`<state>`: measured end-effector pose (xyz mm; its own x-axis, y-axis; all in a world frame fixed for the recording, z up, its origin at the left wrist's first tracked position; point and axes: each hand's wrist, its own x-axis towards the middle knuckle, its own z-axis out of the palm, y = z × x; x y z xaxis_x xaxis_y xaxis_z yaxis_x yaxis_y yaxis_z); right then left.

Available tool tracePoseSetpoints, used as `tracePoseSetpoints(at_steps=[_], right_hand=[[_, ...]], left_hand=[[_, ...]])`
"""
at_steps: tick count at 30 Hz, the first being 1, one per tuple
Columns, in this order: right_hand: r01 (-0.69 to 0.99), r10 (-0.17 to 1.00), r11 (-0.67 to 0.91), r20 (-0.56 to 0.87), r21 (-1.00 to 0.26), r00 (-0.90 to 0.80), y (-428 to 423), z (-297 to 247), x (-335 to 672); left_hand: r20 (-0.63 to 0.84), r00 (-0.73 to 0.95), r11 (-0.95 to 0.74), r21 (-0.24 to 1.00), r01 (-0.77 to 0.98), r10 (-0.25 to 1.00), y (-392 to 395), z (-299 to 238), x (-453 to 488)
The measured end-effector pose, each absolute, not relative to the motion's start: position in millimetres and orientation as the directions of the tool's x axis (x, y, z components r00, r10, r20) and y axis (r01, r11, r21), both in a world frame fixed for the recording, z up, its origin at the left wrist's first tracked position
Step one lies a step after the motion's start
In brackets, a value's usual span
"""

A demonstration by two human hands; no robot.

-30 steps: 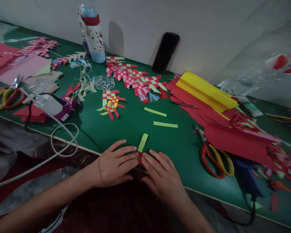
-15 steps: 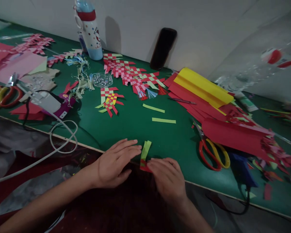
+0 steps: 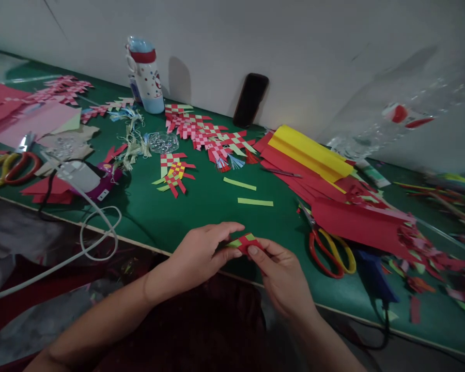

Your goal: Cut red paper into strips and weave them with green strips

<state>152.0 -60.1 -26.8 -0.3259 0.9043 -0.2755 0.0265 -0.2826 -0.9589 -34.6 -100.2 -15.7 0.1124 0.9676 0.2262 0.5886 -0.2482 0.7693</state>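
A small weave of red and green paper strips [image 3: 246,242] is raised just over the table's front edge. My right hand [image 3: 282,271] pinches its right end between thumb and fingers. My left hand [image 3: 203,250] has its thumb against the green end on the left, with the index finger stretched out above; the other fingers are partly hidden behind the piece. Beyond the hands, two loose light-green paper strips [image 3: 254,202] lie on the green table [image 3: 213,209]. Finished woven paper fish [image 3: 176,173] rest farther to the left.
Red-and-yellow scissors [image 3: 329,253] lie to my right by red paper [image 3: 360,227] and scraps. Yellow paper [image 3: 310,152], a phone [image 3: 251,101] and a water bottle [image 3: 149,82] stand toward the wall. A glue gun [image 3: 91,178] and white cable [image 3: 101,240] are at left.
The woven strips have come up off the table edge and turned from upright to sideways. My left hand, flat beside them before, now has its thumb on them. The view has tilted up slightly.
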Motion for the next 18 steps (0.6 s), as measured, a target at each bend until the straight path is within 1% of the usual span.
tracePoseSetpoints(at_steps=[4, 9, 12, 18], right_hand=[[-0.007, 0.891, -0.32, -0.299, -0.947, -0.342, -59.7, -25.4, 148.5], [0.025, 0.89, -0.311, -0.3, -0.95, -0.343, -58.1, -26.1, 146.6], [0.051, 0.891, -0.292, -0.291, -0.955, -0.349, -57.1, -24.8, 145.8], [0.125, 0.861, -0.279, -0.305, -0.952, -0.407, -54.9, -17.4, 145.7]], left_hand=[[0.275, 0.084, -0.27, 0.761, 0.59, 0.958, -101.5, -20.8, -35.9], [0.282, 0.067, -0.271, 0.788, 0.553, 0.957, -102.6, -22.9, -35.6], [0.251, 0.078, -0.256, 0.834, 0.488, 0.965, -102.9, -16.0, -35.5], [0.14, 0.065, -0.154, 0.902, 0.403, 0.988, -100.3, -10.0, -36.6]])
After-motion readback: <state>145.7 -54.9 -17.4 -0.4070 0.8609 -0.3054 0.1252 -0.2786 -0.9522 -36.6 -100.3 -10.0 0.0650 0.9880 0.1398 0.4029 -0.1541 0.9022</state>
